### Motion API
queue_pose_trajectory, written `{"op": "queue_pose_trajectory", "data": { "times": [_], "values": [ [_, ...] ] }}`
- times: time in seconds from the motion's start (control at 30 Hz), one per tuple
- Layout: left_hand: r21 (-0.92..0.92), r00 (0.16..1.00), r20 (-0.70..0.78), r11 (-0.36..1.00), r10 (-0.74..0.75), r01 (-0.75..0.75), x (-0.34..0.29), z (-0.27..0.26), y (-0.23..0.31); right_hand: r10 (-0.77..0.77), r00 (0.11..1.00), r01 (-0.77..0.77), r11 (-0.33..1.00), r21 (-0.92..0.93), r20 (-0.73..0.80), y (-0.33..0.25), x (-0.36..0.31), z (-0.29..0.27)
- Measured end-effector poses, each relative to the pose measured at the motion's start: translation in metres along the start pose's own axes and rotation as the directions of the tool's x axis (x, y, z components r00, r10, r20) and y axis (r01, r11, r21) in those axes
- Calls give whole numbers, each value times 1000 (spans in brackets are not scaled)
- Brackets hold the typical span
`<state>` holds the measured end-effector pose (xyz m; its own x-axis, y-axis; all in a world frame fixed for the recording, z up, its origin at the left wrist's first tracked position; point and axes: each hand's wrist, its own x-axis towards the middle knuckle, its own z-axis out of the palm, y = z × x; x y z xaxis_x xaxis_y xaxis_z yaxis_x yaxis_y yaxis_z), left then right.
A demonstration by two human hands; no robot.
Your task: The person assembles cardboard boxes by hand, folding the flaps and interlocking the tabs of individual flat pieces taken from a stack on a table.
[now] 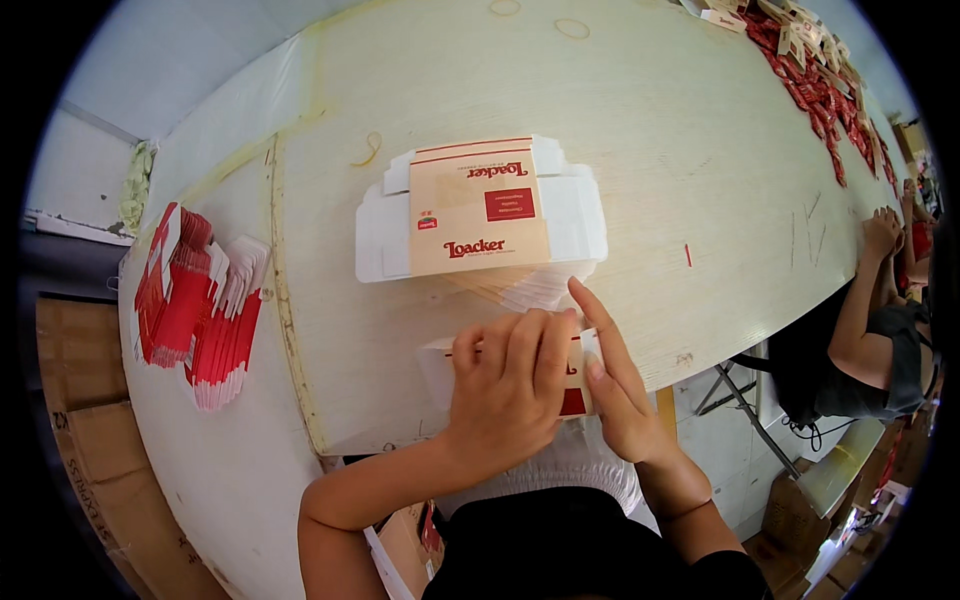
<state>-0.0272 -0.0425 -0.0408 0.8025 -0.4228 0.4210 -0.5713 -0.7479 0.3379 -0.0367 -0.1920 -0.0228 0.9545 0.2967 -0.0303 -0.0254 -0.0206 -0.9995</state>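
At the table's near edge, a partly folded cream and red carton (573,401) lies between my hands, much of it covered by them. My left hand (510,375) bends its fingers over the carton's top. At the carton's right end, my right hand (628,405) presses the thumb on a white end flap, with its index finger stretched along the far side. Just beyond lies a fanned stack of flat carton blanks (478,207), cream with red print and white flaps.
Stacks of red and white folded cartons (205,310) stand at the left on the pale table (650,130). Red-wrapped packets (815,95) and cream cartons are heaped at the far right. A co-worker's arm (862,310) reaches in at the right. Cardboard boxes (120,480) stand beside the table at left.
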Motion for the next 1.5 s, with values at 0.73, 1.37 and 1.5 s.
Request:
{"op": "queue_pose_trajectory", "data": {
  "times": [0.73, 1.37, 1.5],
  "values": [
    [-41, 993, 87, 996, 81, -78, 87, -48, -60, 24, 818, 123, 969, 216, -575, 2, 26, -193],
    [199, 977, 194, 972, 85, -124, 94, -52, -75, -410, 880, 404, 382, -831, 239, -16, 95, -52],
    [261, 993, 34, 959, 110, -115, 76, -56, -57, -413, 875, 464, 572, -677, 251, -27, 75, -47]
  ]
}}
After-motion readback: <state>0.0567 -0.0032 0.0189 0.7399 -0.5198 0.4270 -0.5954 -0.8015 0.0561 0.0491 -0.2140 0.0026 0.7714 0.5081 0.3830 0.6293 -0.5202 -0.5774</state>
